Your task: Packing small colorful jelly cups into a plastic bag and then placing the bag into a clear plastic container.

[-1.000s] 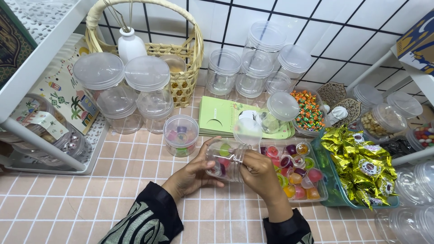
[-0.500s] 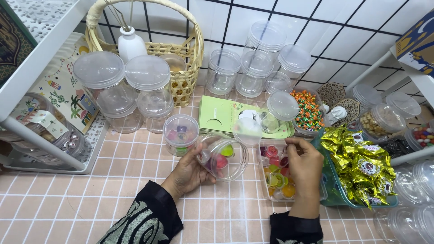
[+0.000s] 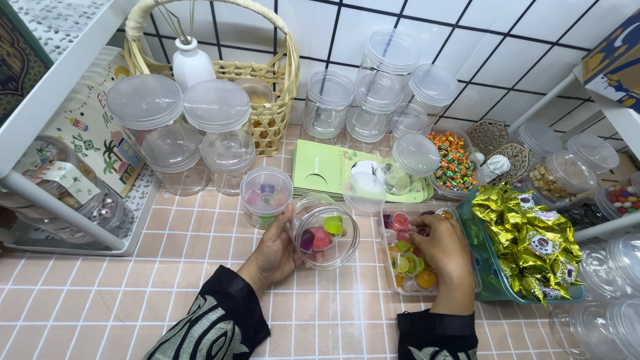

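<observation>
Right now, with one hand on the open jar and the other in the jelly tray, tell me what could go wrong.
1. The left hand holds the open jar tilted on its side; the jelly cups inside could roll out.
2. The right hand reaches into the clear tray; its sleeve might snag the rim.
3. The loose lid nearby could get knocked away.

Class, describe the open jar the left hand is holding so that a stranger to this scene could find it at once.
Start at the wicker basket by the tiled wall and come forward over the pink tiled counter. The left hand tilts a small clear round jar on its side. Unlike the lidded jar behind it, it is open, showing a few coloured jelly cups.
</observation>
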